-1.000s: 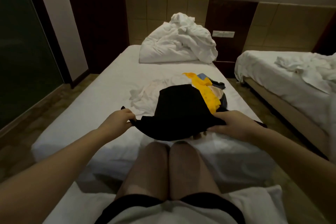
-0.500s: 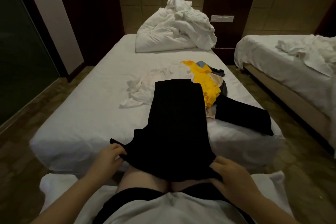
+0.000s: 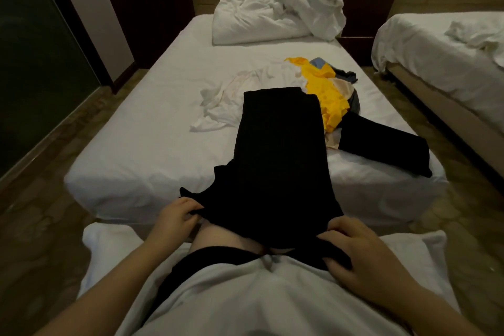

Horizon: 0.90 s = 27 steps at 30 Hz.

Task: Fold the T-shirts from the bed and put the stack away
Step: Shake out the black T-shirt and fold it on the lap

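Both hands pinch the near hem of a long black cotton T-shirt [image 3: 278, 150] stretching from lap to white-sheeted bed [image 3: 152, 128]: left hand [image 3: 177, 215], right hand [image 3: 360, 251].

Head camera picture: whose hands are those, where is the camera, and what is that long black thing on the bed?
There is no machine here, just a person. The camera sits on the person's head and looks forward and down, so you see their own arms and lap. The left hand and the right hand each grip a near corner of a black T-shirt. The shirt lies stretched from the lap onto the white bed. Behind it lie a crumpled white garment and a yellow garment. To the right lies another black piece, which looks already folded. At the far end is a heap of white bedding.
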Tool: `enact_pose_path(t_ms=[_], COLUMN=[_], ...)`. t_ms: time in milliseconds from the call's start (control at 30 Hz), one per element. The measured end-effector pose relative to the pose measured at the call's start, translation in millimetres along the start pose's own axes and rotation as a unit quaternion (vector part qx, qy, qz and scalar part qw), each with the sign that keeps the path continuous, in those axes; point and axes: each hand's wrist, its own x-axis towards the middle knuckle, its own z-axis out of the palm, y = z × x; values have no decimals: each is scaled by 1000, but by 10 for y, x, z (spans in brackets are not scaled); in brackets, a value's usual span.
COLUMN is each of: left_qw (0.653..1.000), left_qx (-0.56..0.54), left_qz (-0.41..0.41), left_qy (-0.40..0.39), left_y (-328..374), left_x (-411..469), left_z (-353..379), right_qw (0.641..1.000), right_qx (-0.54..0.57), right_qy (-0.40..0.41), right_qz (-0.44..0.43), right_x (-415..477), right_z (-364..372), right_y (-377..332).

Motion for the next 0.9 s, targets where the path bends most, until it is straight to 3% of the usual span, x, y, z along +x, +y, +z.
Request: enact_pose_path(t_ms=[167,367,500,633,767,900], left_qw=[999,993,998,991,991,992], left_qx=[-2,-36,-10,10,21,63], left_qz=[-28,-71,-62,-73,-86,-26], left_qy=[18,91,-11,-108,-102,-106], left_y=[49,42,-17,-37,16,256], left_x=[16,71,-49,-39,194,489], left_z=[-8,-146,-76,-96,-276,-325], right_qw=[997,997,995,993,991,992], right_qx=[-63,-23,-36,-18,20,24], right_qy=[-20,51,-63,-99,-96,-80], right_qz=[-48,-44,-70,-64,-94,-97], right_x=[124,182,129,176,348,673], right_z=[-30,-140,-42,-81,-194,-237], right_y=[-120,-159,-113,-89,-90,-40])
